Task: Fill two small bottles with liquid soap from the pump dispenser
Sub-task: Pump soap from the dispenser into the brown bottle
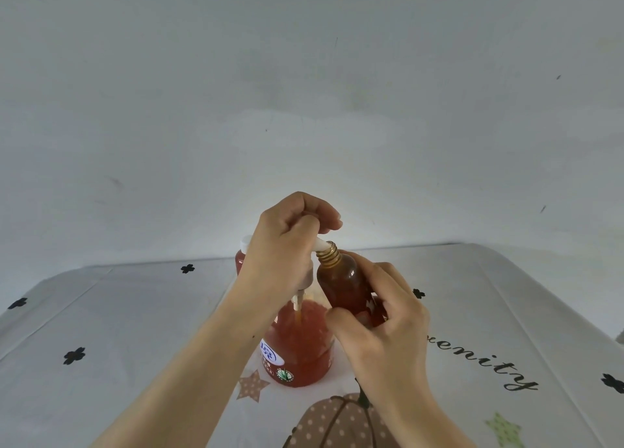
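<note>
At the left of the frame a pale tablecloth (135,329) printed with black flowers covers the table. Just left of centre a capped small bottle (240,260) with reddish contents stands behind the left hand (283,245), mostly hidden by it. That hand sits on top of the pump dispenser (300,349), its fingers curled down over the white pump head. The dispenser stands upright at centre frame, holding orange-red soap. Its white nozzle (320,245) touches the threaded mouth of an open amber bottle (341,285), which is tilted towards it. The right hand (381,319) grips this bottle round its lower body, right of centre. Black lettering (489,363) runs across the cloth at the right.
</note>
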{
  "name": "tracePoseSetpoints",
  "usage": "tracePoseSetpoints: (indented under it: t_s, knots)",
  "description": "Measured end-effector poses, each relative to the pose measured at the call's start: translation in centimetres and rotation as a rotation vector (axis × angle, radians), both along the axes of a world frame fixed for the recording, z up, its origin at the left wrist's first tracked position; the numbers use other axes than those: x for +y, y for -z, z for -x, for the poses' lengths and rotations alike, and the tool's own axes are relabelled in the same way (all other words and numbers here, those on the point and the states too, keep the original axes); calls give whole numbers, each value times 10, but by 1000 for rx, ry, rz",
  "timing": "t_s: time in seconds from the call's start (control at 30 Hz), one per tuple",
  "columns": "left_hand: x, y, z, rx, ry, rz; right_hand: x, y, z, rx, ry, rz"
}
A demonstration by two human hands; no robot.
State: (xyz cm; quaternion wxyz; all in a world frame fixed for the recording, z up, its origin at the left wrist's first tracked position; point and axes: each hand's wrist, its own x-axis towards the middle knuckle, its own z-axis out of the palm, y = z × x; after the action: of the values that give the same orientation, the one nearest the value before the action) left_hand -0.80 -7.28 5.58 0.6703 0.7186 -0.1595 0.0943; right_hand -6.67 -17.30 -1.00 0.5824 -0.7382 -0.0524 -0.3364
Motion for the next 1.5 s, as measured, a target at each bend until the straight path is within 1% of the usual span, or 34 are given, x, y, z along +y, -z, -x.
tracePoseSetpoints:
  t_s: [0.23,0.33,0.53,0.77,0.97,1.1,1.2,1.33,1.5]
  knots:
    - [-1,0,1,-45,-29,-76,0,1,0,21,1,-13]
    - [-1,5,0,-34,-31,-99,1,2,0,15,2,-34]
    - [-4,2,9,-6,-31,-125,0,9,-7,33,47,0]
    - [-3,2,11,5,-99,-155,3,4,-6,58,70,7]
    - [-1,-9,12,79,-95,-88,3,-7,-7,49,57,-5]
    - [1,-8,14,137,-111,14,3,-13,-8,112,26,-49]
    - [1,-3,14,182,-123,77,6,-13,-7,177,0,-127]
    - [0,-1,14,209,-134,75,10,-12,-5,192,11,-182]
    - [-4,-1,15,166,-148,77,9,-8,-5,169,11,-202]
